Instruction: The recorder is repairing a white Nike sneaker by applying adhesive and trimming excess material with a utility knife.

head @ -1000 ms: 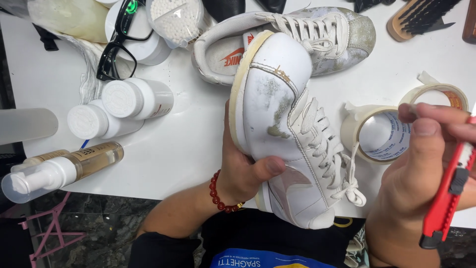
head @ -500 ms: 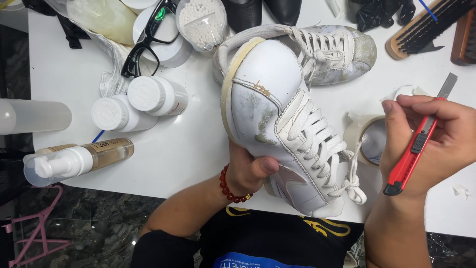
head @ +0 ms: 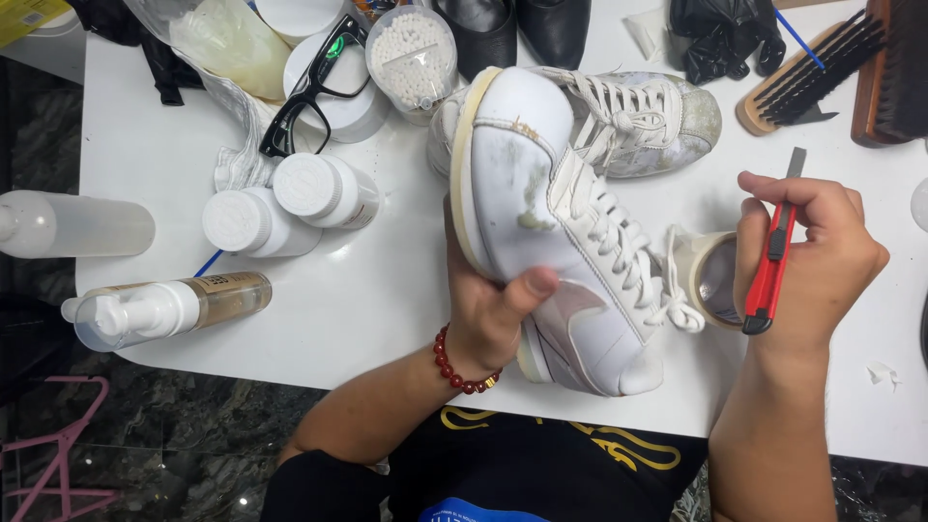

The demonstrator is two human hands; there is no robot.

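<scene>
My left hand [head: 493, 314] grips a dirty white sneaker [head: 551, 222] from below, toe pointing away from me, thumb pressed on its side; a red bead bracelet sits on that wrist. My right hand [head: 807, 261] holds a red utility knife [head: 770, 266] upright, blade end up, just right of the shoe. A roll of masking tape [head: 710, 275] lies on the table between the shoe and my right hand, partly hidden by the laces. A second worn white sneaker [head: 638, 121] lies on its side behind the held one.
On the white table [head: 367, 309]: two white-capped bottles [head: 290, 208], a foaming pump bottle [head: 164, 309], a clear bottle [head: 72, 224], black glasses [head: 314, 87], a tub of cotton swabs [head: 414, 53], black shoes [head: 517, 29], wooden brushes [head: 822, 72] and a black cloth [head: 720, 34].
My right hand drew back from the tape roll and turned the knife upright. The view shifted, and the held sneaker tilted slightly left.
</scene>
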